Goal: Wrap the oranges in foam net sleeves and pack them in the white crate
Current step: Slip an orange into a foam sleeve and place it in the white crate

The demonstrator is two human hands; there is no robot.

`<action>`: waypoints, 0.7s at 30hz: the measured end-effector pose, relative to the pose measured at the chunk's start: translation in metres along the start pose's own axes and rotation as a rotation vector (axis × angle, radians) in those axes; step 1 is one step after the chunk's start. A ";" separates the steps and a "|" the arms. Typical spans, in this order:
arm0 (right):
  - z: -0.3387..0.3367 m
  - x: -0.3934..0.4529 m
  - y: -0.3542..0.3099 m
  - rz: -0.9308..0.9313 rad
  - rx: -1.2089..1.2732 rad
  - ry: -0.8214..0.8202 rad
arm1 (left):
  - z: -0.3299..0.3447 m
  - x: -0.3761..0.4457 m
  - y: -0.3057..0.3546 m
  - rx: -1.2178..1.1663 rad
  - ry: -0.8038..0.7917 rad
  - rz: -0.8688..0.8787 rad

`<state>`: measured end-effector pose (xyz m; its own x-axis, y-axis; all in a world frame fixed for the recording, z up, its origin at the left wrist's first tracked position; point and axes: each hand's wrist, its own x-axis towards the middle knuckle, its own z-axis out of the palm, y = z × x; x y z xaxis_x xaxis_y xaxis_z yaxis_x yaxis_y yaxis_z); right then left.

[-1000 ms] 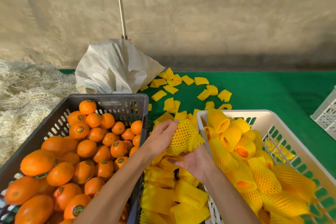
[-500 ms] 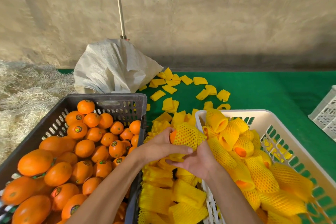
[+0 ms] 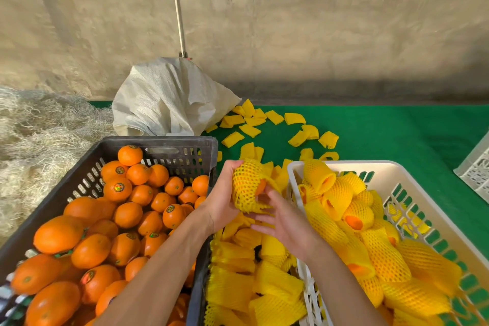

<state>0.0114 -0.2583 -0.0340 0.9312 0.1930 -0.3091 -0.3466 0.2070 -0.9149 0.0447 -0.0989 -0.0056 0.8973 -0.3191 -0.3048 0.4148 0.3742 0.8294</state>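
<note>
At the centre of the frame our left hand [image 3: 221, 201] gripped the orange [image 3: 260, 186] inside its foam net sleeve [image 3: 247, 188], our right hand [image 3: 284, 222] loosely spread beneath; wrapping looked nearly done, leaving placement in the white crate [image 3: 391, 169] at right.

left hand [image 3: 221, 200]: fingers curled, closed grip | right hand [image 3: 284, 219]: fingers extended, loose

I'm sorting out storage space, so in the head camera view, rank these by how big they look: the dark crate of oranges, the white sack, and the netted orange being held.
1. dark crate, though nearness to the camera inflates it
2. white sack
3. netted orange
</note>
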 end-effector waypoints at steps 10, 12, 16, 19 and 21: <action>-0.012 0.006 0.019 -0.664 -0.583 0.359 | -0.004 0.016 -0.010 0.193 0.214 -0.091; -0.011 0.004 0.019 -0.655 -0.519 0.312 | -0.004 0.018 -0.013 0.240 0.243 -0.116; -0.015 0.002 0.018 -0.546 -0.401 0.241 | -0.004 0.027 -0.020 0.321 0.365 -0.158; -0.014 0.007 0.024 -0.444 -0.493 0.262 | -0.007 0.032 -0.024 0.506 0.452 -0.124; -0.011 0.008 0.023 -0.500 -0.471 0.299 | -0.007 0.030 -0.024 0.544 0.496 -0.126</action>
<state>0.0121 -0.2625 -0.0603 0.9793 -0.0993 0.1767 0.1482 -0.2441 -0.9584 0.0628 -0.1114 -0.0374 0.8641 0.1472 -0.4814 0.5013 -0.1642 0.8496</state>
